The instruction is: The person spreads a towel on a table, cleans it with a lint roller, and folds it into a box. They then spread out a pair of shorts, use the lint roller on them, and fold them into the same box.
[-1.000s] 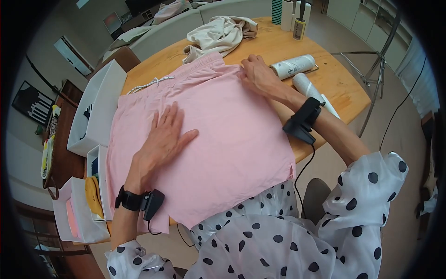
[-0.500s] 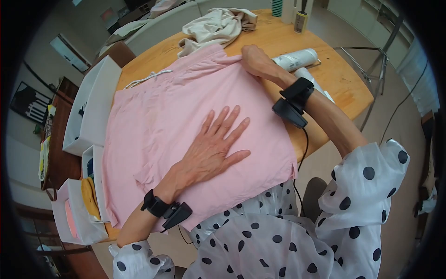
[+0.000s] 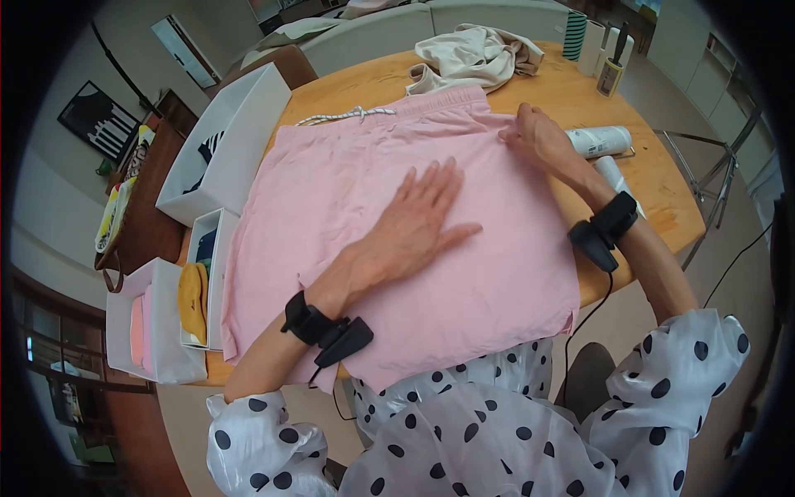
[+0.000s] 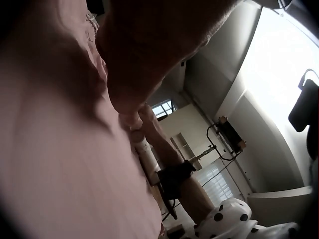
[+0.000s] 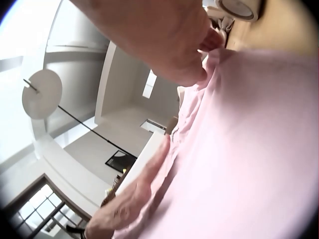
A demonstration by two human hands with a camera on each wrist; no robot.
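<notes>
wooden table (image 3: 662, 172); hands (image 3: 422, 214) (image 3: 546, 145) touching pink shorts (image 3: 472, 286)

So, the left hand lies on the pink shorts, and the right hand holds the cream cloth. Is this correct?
Not quite: the right hand holds an edge of the pink shorts, not the cream cloth, as the head view shows. The left hand does lie on them.
</notes>
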